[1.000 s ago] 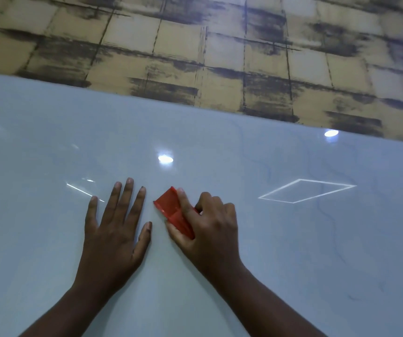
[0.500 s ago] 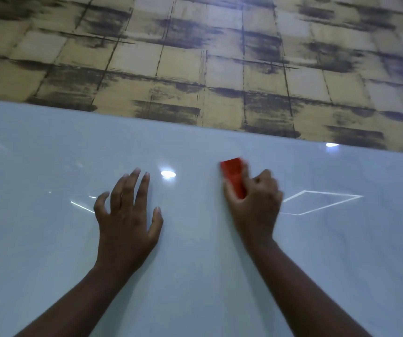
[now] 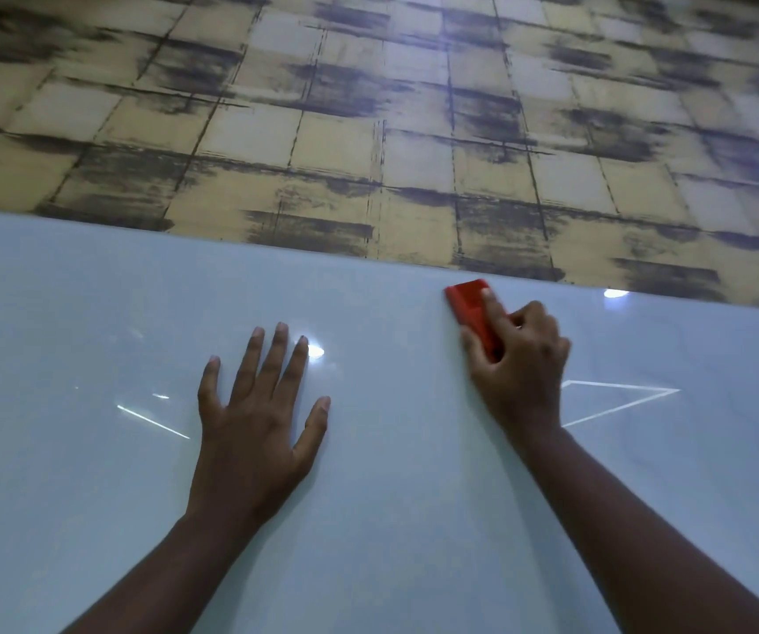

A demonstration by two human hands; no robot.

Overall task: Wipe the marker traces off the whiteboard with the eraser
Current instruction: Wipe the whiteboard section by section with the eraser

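The glossy whiteboard [image 3: 391, 496] fills the lower half of the head view and shows only glare and light reflections; I can make out no clear marker traces on it. My right hand [image 3: 519, 372] grips the red eraser [image 3: 471, 308] and holds it against the board just below the board's far edge. The forefinger lies along the eraser's top and the other fingers curl round its side, hiding its lower end. My left hand [image 3: 258, 414] lies flat on the board to the left, fingers spread, holding nothing.
Beyond the board's far edge [image 3: 276, 242] runs a surface of worn yellow tiles [image 3: 368, 130] with dark smears. Bright reflections of lamps [image 3: 315, 350] and a window outline [image 3: 620, 400] sit on the board.
My right hand has slid the eraser away from me and to the right, from beside my left hand up to near the board's far edge. My left hand has stayed flat on the board.
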